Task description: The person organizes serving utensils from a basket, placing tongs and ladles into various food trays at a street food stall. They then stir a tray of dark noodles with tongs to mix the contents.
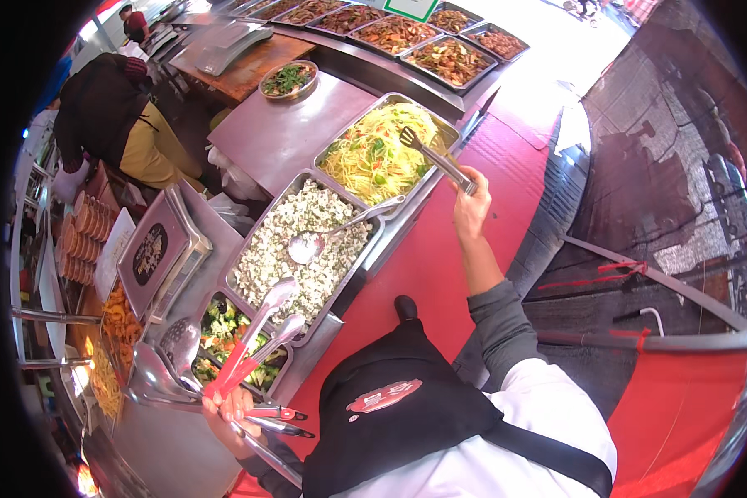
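My right hand point(473, 202) grips metal tongs point(439, 159) by the handle end. Their slotted tip lies over a steel tray point(448, 124) of yellow shredded vegetable point(367, 149) with red and green bits. A bundle of serving tools fills my left hand point(227, 414): red-handled tongs point(236, 367), a perforated skimmer point(182, 342), a steel ladle point(152, 370) and other long handles. Under the bundle, a tray of broccoli and carrot point(227, 327) is partly hidden. Between my hands, a metal spoon point(308, 246) rests in a tray of diced white food with green bits point(280, 249).
A scale point(165, 249) stands by stacked brown bowls point(84, 239). A plate of greens point(287, 79) sits on the counter point(249, 134). Several filled trays point(454, 62) line the far edge. A person point(112, 118) bends over at left. Red flooring point(404, 249) runs beside the counter.
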{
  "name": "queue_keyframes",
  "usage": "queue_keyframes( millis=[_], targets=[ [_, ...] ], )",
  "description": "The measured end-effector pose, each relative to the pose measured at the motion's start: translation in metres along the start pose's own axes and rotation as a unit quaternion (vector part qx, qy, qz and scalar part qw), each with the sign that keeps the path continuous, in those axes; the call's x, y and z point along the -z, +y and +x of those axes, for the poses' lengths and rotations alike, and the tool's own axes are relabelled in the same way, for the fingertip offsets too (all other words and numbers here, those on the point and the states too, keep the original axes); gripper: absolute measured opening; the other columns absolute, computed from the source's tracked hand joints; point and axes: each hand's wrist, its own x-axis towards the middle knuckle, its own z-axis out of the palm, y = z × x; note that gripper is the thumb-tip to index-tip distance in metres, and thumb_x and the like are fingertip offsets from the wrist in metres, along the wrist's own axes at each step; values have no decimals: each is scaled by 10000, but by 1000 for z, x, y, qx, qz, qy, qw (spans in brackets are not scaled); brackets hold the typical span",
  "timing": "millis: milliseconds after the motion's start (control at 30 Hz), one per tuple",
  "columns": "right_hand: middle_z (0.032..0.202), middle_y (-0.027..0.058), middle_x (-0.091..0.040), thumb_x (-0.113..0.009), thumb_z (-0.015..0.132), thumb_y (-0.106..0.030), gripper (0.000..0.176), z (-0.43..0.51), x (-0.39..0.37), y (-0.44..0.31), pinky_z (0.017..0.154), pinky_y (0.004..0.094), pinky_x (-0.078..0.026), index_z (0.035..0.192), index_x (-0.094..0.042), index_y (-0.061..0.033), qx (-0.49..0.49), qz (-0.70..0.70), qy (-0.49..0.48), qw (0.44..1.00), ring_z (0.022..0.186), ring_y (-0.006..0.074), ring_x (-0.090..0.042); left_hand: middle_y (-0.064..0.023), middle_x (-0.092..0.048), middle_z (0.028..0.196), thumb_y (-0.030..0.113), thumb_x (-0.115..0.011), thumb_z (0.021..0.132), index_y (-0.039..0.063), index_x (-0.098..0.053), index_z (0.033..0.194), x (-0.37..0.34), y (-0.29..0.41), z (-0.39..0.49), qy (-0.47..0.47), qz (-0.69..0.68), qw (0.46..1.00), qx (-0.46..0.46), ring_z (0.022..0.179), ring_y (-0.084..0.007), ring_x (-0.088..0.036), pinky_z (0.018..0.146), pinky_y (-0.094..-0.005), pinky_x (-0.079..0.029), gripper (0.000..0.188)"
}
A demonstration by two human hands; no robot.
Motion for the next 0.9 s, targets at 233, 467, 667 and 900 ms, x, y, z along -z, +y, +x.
queue_keyframes(
  millis=[233, 467, 667, 900],
  targets=[
    [1063, 25, -614, -620, 841, 112, 374, 130, 27, 120, 718, 237, -521, 1157, -661, -84, -61, -45, -181, 981, 853, 102, -606, 24, -428, 599, 292, -514, 1011, 95, -468, 893, -66, -36, 17, 61, -53, 997, 19, 565, -100, -440, 559, -245, -399, 233],
    [1154, 18, -621, -647, 848, 77, 503, 122, 53, 181, 710, 203, -493, 1310, -591, -114, -124, -154, -268, 943, 906, 71, -605, 11, -434, 617, 304, -491, 1024, 96, -464, 894, -102, -76, 61, 41, -59, 995, 69, 571, -107, -438, 581, -260, -407, 247],
    [1263, 46, -538, -691, 821, 20, 622, 108, 60, 159, 820, 296, -481, 1392, -513, -153, -52, -161, -318, 933, 1026, 149, -557, 31, -446, 580, 281, -497, 1017, 89, -467, 873, -124, -99, 89, 28, -64, 996, 63, 547, -98, -471, 553, -255, -406, 242],
    [1231, 163, -524, -688, 783, -12, 703, 129, 52, 132, 916, 411, -483, 1428, -431, -124, 46, -325, -424, 844, 1072, 346, -573, 73, -444, 542, 275, -505, 1002, 103, -508, 857, -123, -116, 91, 98, -29, 992, 68, 528, -81, -453, 532, -254, -369, 225]
  ],
)
